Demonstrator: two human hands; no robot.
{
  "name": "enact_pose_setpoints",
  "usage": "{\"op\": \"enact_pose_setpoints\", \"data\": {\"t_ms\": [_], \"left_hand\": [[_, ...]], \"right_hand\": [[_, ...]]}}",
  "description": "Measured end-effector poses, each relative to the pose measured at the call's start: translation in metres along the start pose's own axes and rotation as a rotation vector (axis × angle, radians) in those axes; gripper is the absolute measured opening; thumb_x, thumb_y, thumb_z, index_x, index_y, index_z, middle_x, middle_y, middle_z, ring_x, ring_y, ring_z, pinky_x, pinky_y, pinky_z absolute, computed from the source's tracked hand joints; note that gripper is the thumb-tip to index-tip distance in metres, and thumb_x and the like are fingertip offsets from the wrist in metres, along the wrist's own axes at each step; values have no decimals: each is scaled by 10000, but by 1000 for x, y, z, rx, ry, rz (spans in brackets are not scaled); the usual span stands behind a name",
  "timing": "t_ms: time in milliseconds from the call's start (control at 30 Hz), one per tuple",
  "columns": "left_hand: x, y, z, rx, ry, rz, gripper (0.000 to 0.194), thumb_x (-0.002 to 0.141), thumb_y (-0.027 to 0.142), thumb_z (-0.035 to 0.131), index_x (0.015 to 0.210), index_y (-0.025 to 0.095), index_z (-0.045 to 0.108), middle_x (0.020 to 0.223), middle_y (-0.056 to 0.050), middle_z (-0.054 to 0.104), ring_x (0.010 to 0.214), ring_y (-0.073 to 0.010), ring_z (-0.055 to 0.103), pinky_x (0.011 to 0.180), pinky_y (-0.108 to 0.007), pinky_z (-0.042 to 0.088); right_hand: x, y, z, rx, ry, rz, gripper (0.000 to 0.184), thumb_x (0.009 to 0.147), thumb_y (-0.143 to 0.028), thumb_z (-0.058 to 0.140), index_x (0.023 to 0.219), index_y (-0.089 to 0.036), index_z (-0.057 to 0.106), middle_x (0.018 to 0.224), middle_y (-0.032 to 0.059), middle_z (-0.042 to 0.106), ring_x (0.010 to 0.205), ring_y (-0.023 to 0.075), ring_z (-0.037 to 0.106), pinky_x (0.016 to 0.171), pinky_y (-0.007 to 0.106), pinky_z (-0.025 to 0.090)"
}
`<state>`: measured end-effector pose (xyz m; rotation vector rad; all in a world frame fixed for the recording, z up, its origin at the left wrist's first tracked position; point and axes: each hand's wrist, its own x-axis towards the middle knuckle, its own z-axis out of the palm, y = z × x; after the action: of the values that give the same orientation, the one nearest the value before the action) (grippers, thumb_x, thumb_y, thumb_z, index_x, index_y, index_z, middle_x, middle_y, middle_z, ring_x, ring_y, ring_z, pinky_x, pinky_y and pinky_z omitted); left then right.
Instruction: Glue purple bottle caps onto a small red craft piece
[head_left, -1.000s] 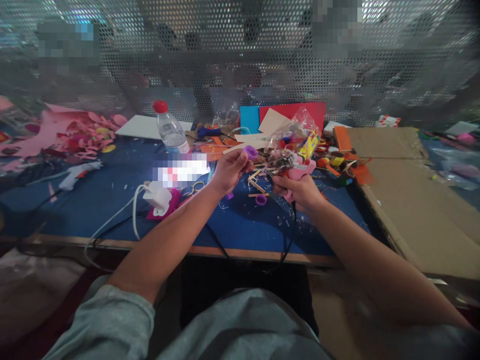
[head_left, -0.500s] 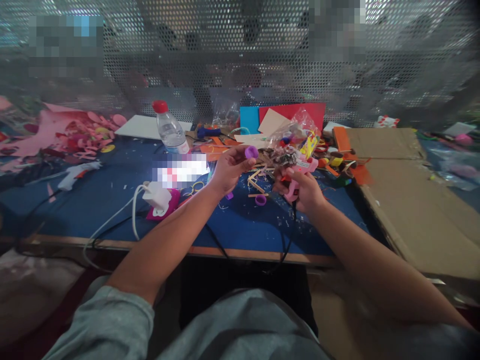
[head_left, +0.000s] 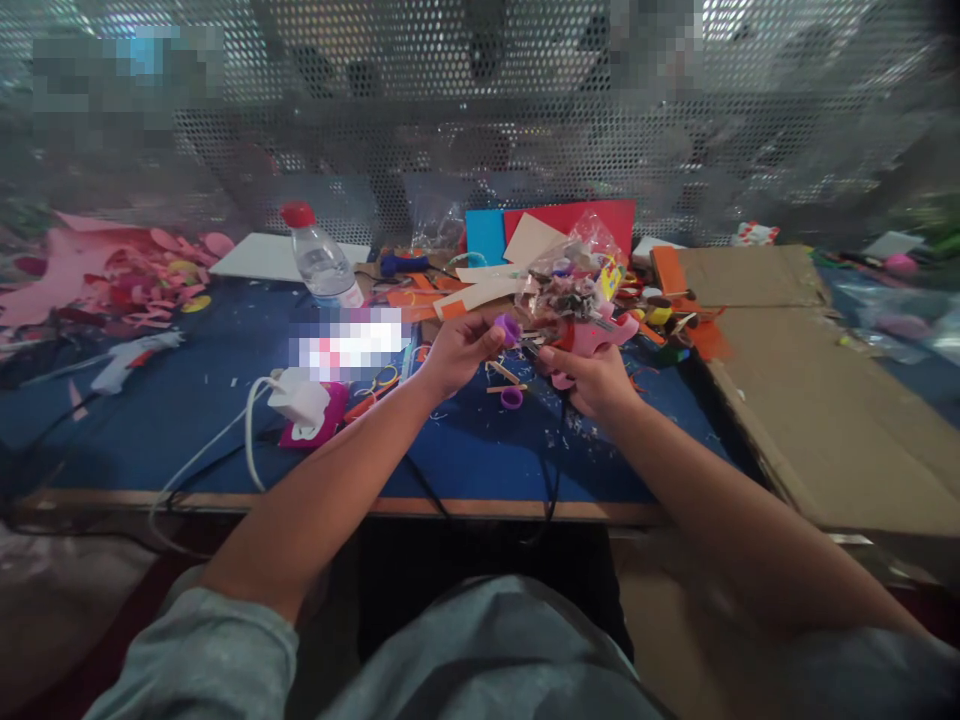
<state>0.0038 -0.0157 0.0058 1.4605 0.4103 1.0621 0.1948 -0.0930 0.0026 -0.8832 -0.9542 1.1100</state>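
Between the thumb and fingers of my left hand (head_left: 463,356) is a purple bottle cap (head_left: 508,328), held above the table. My right hand (head_left: 596,378) is wrapped round a pink hot glue gun (head_left: 600,335). The gun's tip points left, close to the cap; whether they touch I cannot tell. A second purple cap (head_left: 511,398) lies on the blue table below, beside small wooden sticks (head_left: 504,374). A clear bag of scraps (head_left: 559,290) sits just behind my hands.
A water bottle (head_left: 321,262) with a red lid stands at the back left. White plugs (head_left: 298,398) sit in a magenta power strip (head_left: 337,402). Another glue gun (head_left: 135,362) lies at the left. Cardboard (head_left: 832,400) covers the right side. A perforated metal screen (head_left: 420,110) rises behind.
The glue gun has turned and its tip has come nearer the purple cap. My left hand has lowered slightly and tilted the cap towards the gun.
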Motion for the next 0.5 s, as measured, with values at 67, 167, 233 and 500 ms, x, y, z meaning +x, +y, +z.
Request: {"op": "enact_pose_setpoints", "data": {"t_ms": [67,167,233,500], "left_hand": [[-2,-1,4,24,-25,-32,716,669,822,905,748,135,719,640,19,595,570,-55,479,553,-223,354],[-6,-1,11,-11,-46,-81,687,638,788,944,756,142,739,677,9,638,613,-70,541,596,-217,423],[-9,0,15,-44,-68,-88,651,664,762,947,767,150,753,727,-12,683,671,-96,603,649,-231,484],[-14,-3,18,-65,-111,-115,593,716,729,939,835,169,787,834,-37,737,802,-149,709,739,-259,566]], "right_hand": [[-1,0,0,-50,-25,-20,601,513,-393,1087,994,-235,763,721,-45,631,607,115,520,524,279,416],[-4,-2,2,-97,-110,-7,637,560,-345,1068,1123,-246,787,675,-70,601,569,105,480,503,271,412],[-7,-4,4,-85,-138,-7,642,555,-334,1071,1129,-258,793,785,-37,694,669,144,606,605,307,542],[-11,-3,6,-152,-95,-40,532,544,-408,1086,941,-247,771,966,33,791,933,248,736,910,461,655]]}}
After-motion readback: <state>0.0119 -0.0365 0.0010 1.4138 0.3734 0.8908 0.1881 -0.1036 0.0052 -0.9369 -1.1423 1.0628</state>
